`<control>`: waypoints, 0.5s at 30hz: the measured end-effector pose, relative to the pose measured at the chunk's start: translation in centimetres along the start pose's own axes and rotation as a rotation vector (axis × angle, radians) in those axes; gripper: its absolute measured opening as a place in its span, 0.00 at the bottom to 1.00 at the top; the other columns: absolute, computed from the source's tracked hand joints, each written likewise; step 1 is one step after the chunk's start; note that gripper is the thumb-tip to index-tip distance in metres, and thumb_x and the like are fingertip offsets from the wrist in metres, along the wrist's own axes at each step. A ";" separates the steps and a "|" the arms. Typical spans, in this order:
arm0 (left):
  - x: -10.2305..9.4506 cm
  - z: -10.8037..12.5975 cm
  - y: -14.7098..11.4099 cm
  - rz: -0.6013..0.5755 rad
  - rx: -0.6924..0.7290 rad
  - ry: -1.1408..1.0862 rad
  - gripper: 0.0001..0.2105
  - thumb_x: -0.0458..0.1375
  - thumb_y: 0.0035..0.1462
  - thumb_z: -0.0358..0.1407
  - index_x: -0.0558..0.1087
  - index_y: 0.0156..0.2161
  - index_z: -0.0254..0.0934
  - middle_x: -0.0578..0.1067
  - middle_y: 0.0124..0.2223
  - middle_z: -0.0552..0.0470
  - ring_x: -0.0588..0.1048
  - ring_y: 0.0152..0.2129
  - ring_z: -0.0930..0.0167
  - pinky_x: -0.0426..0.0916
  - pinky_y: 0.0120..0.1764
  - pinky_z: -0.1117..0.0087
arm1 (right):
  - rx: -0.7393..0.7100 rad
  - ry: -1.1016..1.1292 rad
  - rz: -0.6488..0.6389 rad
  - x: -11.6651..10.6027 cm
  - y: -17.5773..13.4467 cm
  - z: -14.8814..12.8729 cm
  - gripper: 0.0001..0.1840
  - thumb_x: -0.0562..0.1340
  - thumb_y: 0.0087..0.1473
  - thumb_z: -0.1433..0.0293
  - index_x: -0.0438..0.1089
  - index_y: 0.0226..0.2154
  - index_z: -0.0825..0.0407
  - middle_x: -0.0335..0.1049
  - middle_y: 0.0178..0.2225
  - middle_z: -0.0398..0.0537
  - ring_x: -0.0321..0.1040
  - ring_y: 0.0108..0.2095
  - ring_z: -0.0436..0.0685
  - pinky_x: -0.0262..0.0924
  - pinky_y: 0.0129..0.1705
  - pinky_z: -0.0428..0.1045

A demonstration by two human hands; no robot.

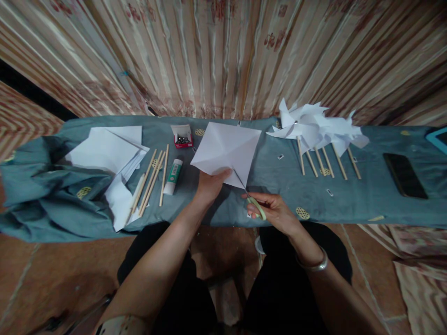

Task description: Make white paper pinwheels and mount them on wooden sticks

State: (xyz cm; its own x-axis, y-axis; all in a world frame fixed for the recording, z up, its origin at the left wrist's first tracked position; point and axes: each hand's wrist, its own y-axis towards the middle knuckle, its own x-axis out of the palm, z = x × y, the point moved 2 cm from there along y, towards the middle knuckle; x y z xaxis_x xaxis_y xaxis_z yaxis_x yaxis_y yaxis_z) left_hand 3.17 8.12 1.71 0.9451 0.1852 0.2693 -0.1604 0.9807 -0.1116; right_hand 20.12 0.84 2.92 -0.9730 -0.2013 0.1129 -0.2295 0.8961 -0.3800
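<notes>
A square sheet of white paper (228,144) with crease lines is held in front of me, just above the cloth. My left hand (211,182) pinches its near edge, thumb on top and the fingers hidden underneath. In my right hand (272,209) is a pair of scissors (256,207) with light green handles. Its blades reach over the paper's near right corner, pointing towards the middle of the sheet. Whether the blades are parted is too small to tell.
A glue stick (173,177), wooden sticks (152,181), a small red box (182,137) of metal pins and white paper sheets (108,151) lie left. Several paper pinwheels (314,123) and a dark phone (405,175) lie right on the green cloth (349,195). A curtain (223,60) hangs behind.
</notes>
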 end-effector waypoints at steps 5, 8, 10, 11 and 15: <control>0.0 0.2 0.0 -0.017 0.041 -0.004 0.19 0.67 0.38 0.36 0.75 0.40 0.36 0.80 0.41 0.46 0.77 0.40 0.61 0.70 0.49 0.59 | -0.006 -0.007 0.005 -0.1 0.1 0.3 0.24 0.75 0.36 0.56 0.79 0.36 0.51 0.68 0.19 0.38 0.62 0.20 0.46 0.64 0.25 0.45; 0.0 0.1 0.0 -0.011 0.052 -0.001 0.19 0.67 0.39 0.35 0.74 0.41 0.37 0.80 0.41 0.46 0.77 0.40 0.61 0.70 0.50 0.59 | 0.003 0.003 0.014 -0.1 0.1 0.4 0.24 0.76 0.35 0.57 0.80 0.36 0.51 0.68 0.19 0.38 0.62 0.21 0.46 0.63 0.26 0.45; 0.0 0.0 -0.1 -0.014 0.048 0.001 0.20 0.67 0.39 0.35 0.74 0.42 0.36 0.80 0.41 0.46 0.77 0.40 0.61 0.70 0.50 0.58 | 0.009 0.008 0.020 -0.1 0.1 0.4 0.24 0.76 0.34 0.57 0.80 0.36 0.50 0.69 0.19 0.39 0.62 0.21 0.46 0.63 0.26 0.45; 0.0 0.0 -0.1 -0.018 0.041 0.000 0.20 0.67 0.39 0.35 0.74 0.42 0.36 0.80 0.41 0.46 0.77 0.40 0.62 0.70 0.49 0.58 | 0.011 0.008 0.022 -0.1 0.0 0.3 0.25 0.76 0.34 0.56 0.79 0.36 0.51 0.69 0.20 0.39 0.62 0.21 0.46 0.63 0.26 0.45; 0.2 -0.1 -0.4 -0.026 0.015 0.004 0.20 0.67 0.39 0.34 0.75 0.42 0.36 0.79 0.41 0.45 0.76 0.38 0.62 0.70 0.48 0.58 | 0.021 -0.004 0.019 0.0 0.0 0.2 0.25 0.75 0.36 0.56 0.79 0.38 0.51 0.68 0.20 0.39 0.61 0.21 0.46 0.62 0.27 0.45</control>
State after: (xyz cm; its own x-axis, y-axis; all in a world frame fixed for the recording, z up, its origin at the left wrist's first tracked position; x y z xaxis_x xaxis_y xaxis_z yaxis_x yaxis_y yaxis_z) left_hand 3.42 7.77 1.68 0.9502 0.1596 0.2678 -0.1402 0.9860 -0.0901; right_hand 20.15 0.77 2.77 -0.9772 -0.1863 0.1022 -0.2118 0.8911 -0.4013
